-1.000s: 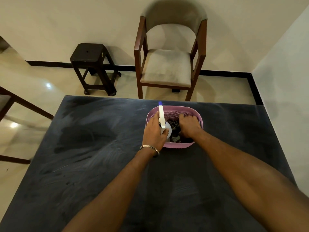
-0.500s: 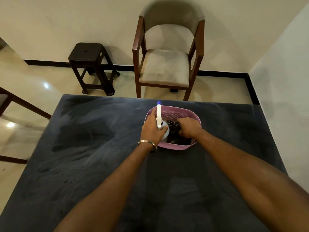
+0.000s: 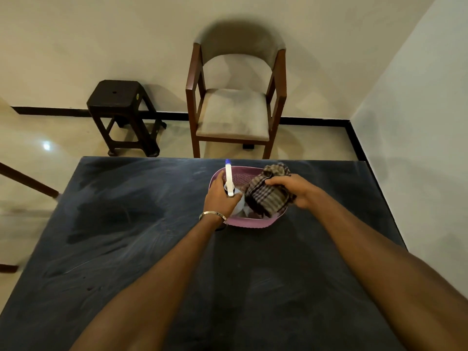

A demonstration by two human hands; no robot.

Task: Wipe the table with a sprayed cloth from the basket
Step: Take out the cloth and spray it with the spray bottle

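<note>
A pink basket (image 3: 249, 222) sits on the dark table (image 3: 126, 236) near its far edge. My left hand (image 3: 220, 196) grips a white spray bottle (image 3: 229, 181) with a blue tip, standing upright at the basket's left side. My right hand (image 3: 293, 190) holds a bunched brown checked cloth (image 3: 268, 196), raised partly above the basket's right half. The bottle's lower body is mostly hidden behind my left hand and the basket wall.
Beyond the table's far edge stand a wooden chair with a beige seat (image 3: 235, 112) and a dark stool (image 3: 121, 110). A white wall (image 3: 417, 148) runs close along the table's right side. Smeared streaks mark the tabletop.
My right hand has lifted the checked cloth up out of the basket. My left hand has stayed on the spray bottle.
</note>
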